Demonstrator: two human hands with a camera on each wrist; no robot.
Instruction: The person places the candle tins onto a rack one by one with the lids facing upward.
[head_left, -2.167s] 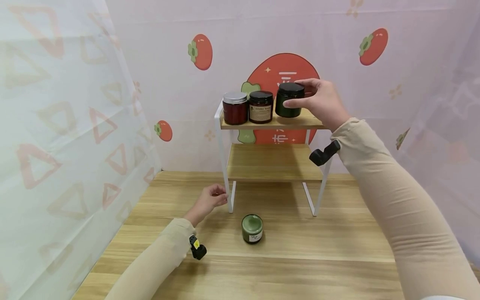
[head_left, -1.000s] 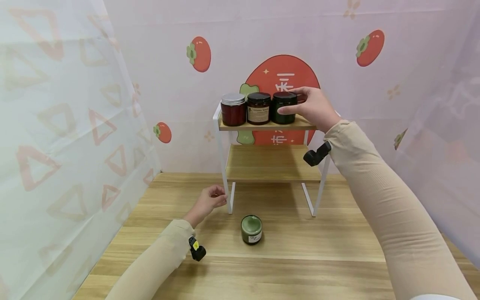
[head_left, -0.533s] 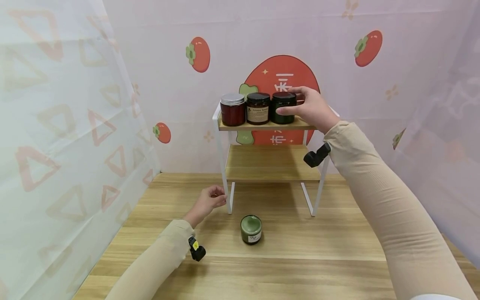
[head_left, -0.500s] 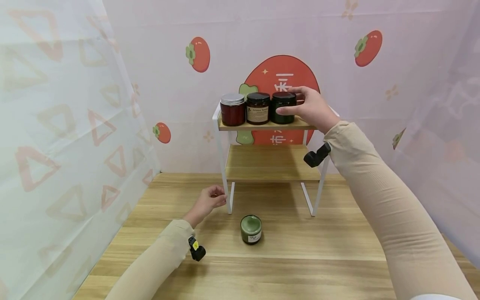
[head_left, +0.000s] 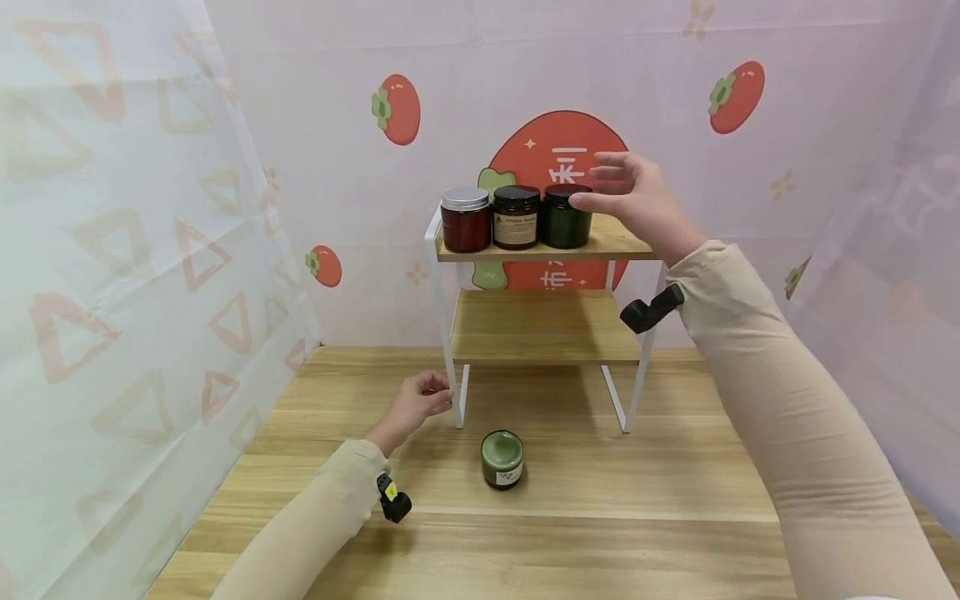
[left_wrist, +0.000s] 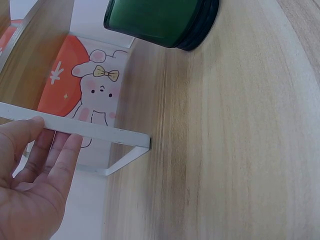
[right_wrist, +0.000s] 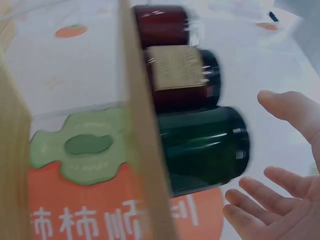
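On the top board of a two-tier rack (head_left: pixel 546 327) stand three lidded jars in a row. They are a dark red jar (head_left: pixel 467 227) with a silver lid, a brown jar (head_left: pixel 517 218) with a beige label, and a dark green jar (head_left: pixel 566 227) with a black lid. My right hand (head_left: pixel 645 200) is spread beside and above the green jar; the right wrist view shows a gap between its fingers (right_wrist: pixel 260 197) and that jar. Low at the rack's left side, my left hand (head_left: pixel 411 406) pinches the white metal leg (left_wrist: pixel 95 131) between thumb and fingers.
A green jar (head_left: pixel 502 460) with a small white label stands on the wooden table (head_left: pixel 600 550), in front of the rack. The rack's lower shelf (head_left: pixel 543 321) is bare wood. Patterned cloth (head_left: pixel 315 150) hangs behind and at both sides.
My right hand brought the dark green jar down beside the brown one, then let go and drew up and to the right. My left hand has stayed at the rack's leg.
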